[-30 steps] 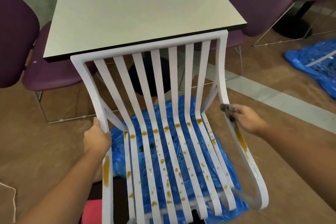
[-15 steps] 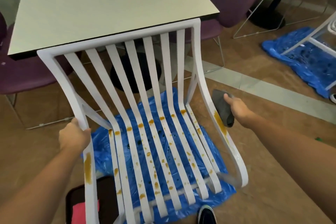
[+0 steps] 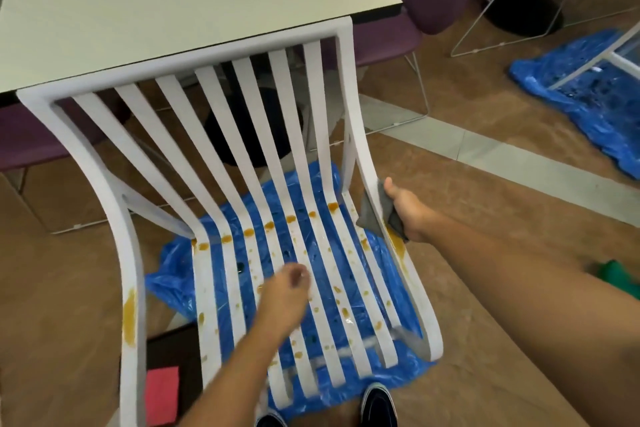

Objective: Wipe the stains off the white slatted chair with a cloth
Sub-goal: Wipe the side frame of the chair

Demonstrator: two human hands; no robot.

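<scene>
Counter (image 3: 104, 10): pale top; the chair's top rail leans against its near edge.
Chair (image 3: 207, 54): white, slatted, tilted back, standing over a blue plastic sheet (image 3: 173, 274) on the floor.
Right hand (image 3: 408, 211): fingers curled round the cloth, clamping it to the chair's right side rail, thumb up.
Left hand (image 3: 282, 295): blurred, over the seat slats, fingers loosely curled, holding nothing.
Cloth (image 3: 369, 218): grey, wrapped round the right rail.
Stains (image 3: 130, 317): orange-brown, on both side rails and dotted across the seat slats.

Your forearms (image 3: 502, 263) are bare. Below your left hand (image 3: 285, 291), you wear dark sneakers (image 3: 378, 407) with white-edged soles.
</scene>
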